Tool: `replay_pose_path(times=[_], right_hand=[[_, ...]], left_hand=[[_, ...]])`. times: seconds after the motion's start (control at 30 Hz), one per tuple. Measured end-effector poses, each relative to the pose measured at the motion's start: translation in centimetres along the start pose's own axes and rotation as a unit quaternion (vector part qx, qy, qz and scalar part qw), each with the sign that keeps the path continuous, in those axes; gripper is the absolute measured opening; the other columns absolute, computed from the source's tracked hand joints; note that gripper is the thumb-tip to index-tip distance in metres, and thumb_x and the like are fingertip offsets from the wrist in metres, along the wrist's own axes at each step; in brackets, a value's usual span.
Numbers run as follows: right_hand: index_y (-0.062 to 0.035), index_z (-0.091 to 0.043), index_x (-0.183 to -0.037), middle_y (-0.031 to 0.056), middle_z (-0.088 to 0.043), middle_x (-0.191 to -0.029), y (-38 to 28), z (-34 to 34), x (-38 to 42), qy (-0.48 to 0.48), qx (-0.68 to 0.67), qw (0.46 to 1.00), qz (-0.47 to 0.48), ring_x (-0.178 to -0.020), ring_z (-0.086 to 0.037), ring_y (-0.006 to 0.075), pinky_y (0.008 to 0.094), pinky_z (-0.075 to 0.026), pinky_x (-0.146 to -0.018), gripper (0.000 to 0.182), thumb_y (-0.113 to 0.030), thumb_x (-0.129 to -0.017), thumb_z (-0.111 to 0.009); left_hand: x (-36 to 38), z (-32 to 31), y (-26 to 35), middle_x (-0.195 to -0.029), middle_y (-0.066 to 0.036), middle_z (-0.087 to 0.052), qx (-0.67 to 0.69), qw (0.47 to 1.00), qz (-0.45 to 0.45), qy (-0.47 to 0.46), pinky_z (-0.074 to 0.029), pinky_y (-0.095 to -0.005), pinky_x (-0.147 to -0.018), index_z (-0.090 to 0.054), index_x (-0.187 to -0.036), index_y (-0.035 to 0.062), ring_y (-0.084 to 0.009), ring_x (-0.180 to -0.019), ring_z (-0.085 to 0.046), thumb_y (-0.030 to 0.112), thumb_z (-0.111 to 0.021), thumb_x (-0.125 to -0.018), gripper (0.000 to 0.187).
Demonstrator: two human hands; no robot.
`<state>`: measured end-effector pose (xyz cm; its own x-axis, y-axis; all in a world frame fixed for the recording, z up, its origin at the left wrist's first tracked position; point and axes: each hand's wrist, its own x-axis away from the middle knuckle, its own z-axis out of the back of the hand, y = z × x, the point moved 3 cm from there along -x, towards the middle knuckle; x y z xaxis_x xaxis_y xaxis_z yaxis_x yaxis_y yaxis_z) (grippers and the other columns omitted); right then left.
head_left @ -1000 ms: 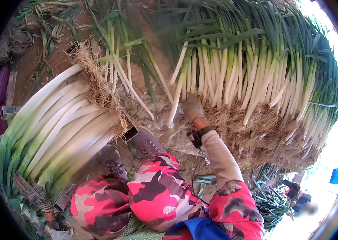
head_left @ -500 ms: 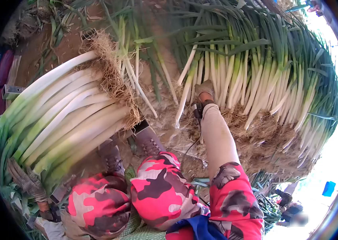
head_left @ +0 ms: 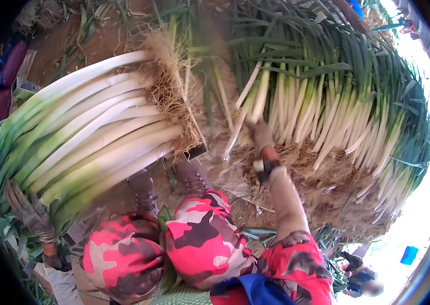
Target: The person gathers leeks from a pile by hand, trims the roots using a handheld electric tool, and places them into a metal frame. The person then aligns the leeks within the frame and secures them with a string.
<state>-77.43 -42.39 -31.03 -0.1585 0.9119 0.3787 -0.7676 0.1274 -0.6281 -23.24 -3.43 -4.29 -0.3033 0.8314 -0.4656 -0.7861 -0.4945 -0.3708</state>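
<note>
A seated person in red camouflage trousers (head_left: 202, 239) is working among harvested leeks on bare soil. The gloved right hand (head_left: 262, 133) is closing around the white stalk of a leek (head_left: 255, 104) at the near edge of a big heap of leeks (head_left: 347, 101), whose tangled roots (head_left: 327, 178) are lying just below and to the right of the hand. The gloved left hand (head_left: 24, 211) is resting, fingers curled, against the green end of a cleaned bundle of leeks (head_left: 82, 137); its roots are pointing up and away from that hand.
</note>
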Motion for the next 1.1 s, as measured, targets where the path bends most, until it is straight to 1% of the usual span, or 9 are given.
replay_pose_path(times=[0.27,0.53,0.77,0.87,0.9,1.0,1.03,1.07,1.1], right_hand=[[-0.0036,-0.056,-0.116,0.0147,-0.066,-0.097,2.8,-7.1,5.9,-0.070,0.084,0.989,-0.102,-0.082,-0.065,0.0250,0.0372,-0.051,-0.072,0.055,-0.031,-0.072,-0.074],[0.0045,-0.053,-0.105,0.0104,-0.061,-0.084,-0.7,-8.0,3.1,0.037,-0.355,0.931,-0.072,-0.071,-0.059,0.0225,0.0347,-0.048,-0.061,0.043,-0.017,-0.074,-0.073],[-0.0017,-0.064,-0.102,0.0067,-0.066,-0.088,-15.4,9.6,20.4,-0.119,-0.568,0.803,-0.134,-0.077,-0.064,0.0162,0.0262,-0.053,-0.069,0.027,-0.020,-0.082,-0.059],[0.0019,-0.059,-0.110,0.0070,-0.063,-0.095,-13.7,13.7,28.2,-0.069,-0.309,0.926,0.204,-0.080,-0.062,0.0159,0.0247,-0.053,-0.068,0.038,-0.020,-0.080,-0.069],[0.0016,-0.059,-0.111,0.0078,-0.063,-0.094,-12.9,15.0,29.9,-0.108,-0.433,0.891,0.082,-0.079,-0.062,0.0159,0.0238,-0.053,-0.068,0.039,-0.018,-0.079,-0.070],[0.0018,-0.060,-0.100,0.0070,-0.063,-0.081,-15.6,19.6,37.4,-0.085,-0.585,0.799,-0.112,-0.068,-0.062,0.0123,0.0219,-0.052,-0.058,0.026,-0.014,-0.080,-0.067],[0.0011,-0.060,-0.098,0.0062,-0.062,-0.078,-17.4,21.3,40.6,-0.079,-0.601,0.790,-0.093,-0.066,-0.062,0.0123,0.0222,-0.052,-0.055,0.024,-0.014,-0.080,-0.066],[0.0005,-0.059,-0.096,0.0054,-0.062,-0.075,-18.3,22.5,43.2,-0.069,-0.618,0.780,-0.076,-0.063,-0.061,0.0123,0.0226,-0.051,-0.053,0.023,-0.013,-0.080,-0.065],[0.0009,-0.059,-0.098,0.0060,-0.062,-0.077,-17.2,24.1,45.0,-0.031,-0.570,0.818,-0.065,-0.064,-0.061,0.0128,0.0227,-0.051,-0.054,0.024,-0.013,-0.079,-0.065]], left_hand=[[0.3,-0.7,-0.3,-0.145,-0.014,-0.035,-0.009,1.000,-0.004,0.003,-0.026,-0.0467,-0.106,-0.036,-0.140,0.0042,-0.0360,-0.132,-0.032,0.030,-0.041,-0.097,0.050],[0.4,-0.3,0.0,-0.145,-0.016,-0.033,-0.023,0.999,0.003,0.023,-0.025,-0.0503,-0.104,-0.035,-0.139,0.0028,-0.0370,-0.135,-0.028,0.033,-0.040,-0.097,0.052],[0.6,-0.5,-0.9,-0.148,-0.015,-0.028,0.009,0.999,0.042,-0.001,-0.024,-0.0546,-0.104,-0.034,-0.140,0.0078,-0.0378,-0.136,-0.023,0.032,-0.051,-0.090,0.058],[-1.4,2.2,-0.3,-0.141,-0.016,-0.038,0.062,0.974,0.148,-0.163,-0.029,-0.0509,-0.103,-0.042,-0.135,0.0081,-0.0369,-0.129,-0.034,0.027,-0.062,-0.083,0.058],[-1.6,1.2,-0.3,-0.135,-0.016,-0.045,0.179,0.969,0.135,-0.101,-0.034,-0.0474,-0.101,-0.046,-0.131,0.0073,-0.0367,-0.123,-0.041,0.025,-0.065,-0.081,0.057],[-4.0,6.6,5.8,-0.111,-0.014,-0.064,0.540,0.835,0.097,-0.030,-0.049,-0.0351,-0.087,-0.058,-0.118,0.0050,-0.0289,-0.100,-0.061,0.019,-0.065,-0.084,0.038],[-4.1,10.3,9.6,-0.118,-0.011,-0.061,0.760,0.627,0.135,-0.104,-0.048,-0.0305,-0.091,-0.055,-0.121,0.0002,-0.0198,-0.105,-0.059,0.010,-0.058,-0.088,0.034],[-4.6,17.8,12.8,-0.116,-0.010,-0.062,0.771,0.615,0.105,-0.132,-0.049,-0.0289,-0.087,-0.055,-0.122,0.0011,-0.0180,-0.100,-0.061,0.013,-0.057,-0.089,0.035],[-3.8,20.5,16.0,-0.110,-0.008,-0.063,0.862,0.478,0.058,-0.159,-0.051,-0.0286,-0.083,-0.055,-0.123,0.0019,-0.0156,-0.096,-0.061,0.016,-0.055,-0.090,0.036]])
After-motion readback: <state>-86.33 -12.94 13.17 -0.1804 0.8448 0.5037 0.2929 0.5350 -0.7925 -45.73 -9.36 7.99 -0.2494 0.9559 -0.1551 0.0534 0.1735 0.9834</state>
